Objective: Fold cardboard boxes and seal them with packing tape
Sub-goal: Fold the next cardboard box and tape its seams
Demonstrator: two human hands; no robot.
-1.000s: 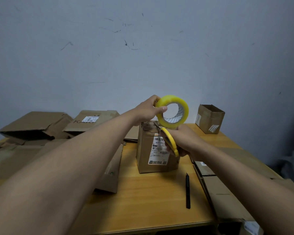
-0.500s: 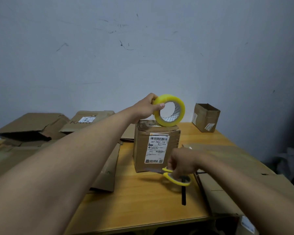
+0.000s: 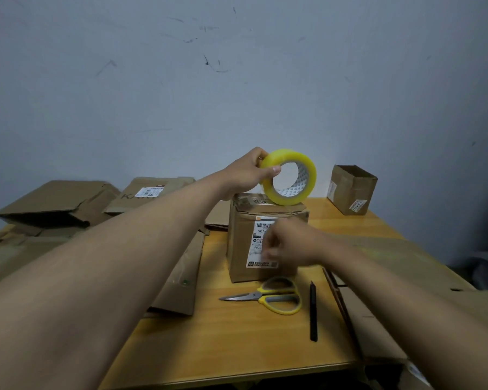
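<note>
Brown cardboard box [image 3: 245, 243], flaps shut, stands upright mid-table w/ a shipping label facing the camera. Likely light, stiff at the edges but dentable; best held by opposite side walls. Yellow tape roll [image 3: 289, 177] rests on edge on its top, left hand [image 3: 244, 175] pinching the rim. Right hand [image 3: 290, 243] hovers in front of the label, blurred, so grip can't be told. Scissors [image 3: 268, 296] & black pen [image 3: 313, 311] lie just in front. Tape's loose end not visible.

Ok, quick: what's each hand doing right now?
Left hand: grips the tape roll on top of the box.
Right hand: blurred in front of the box, grip cannot be told; scissors lie on the table.
</note>
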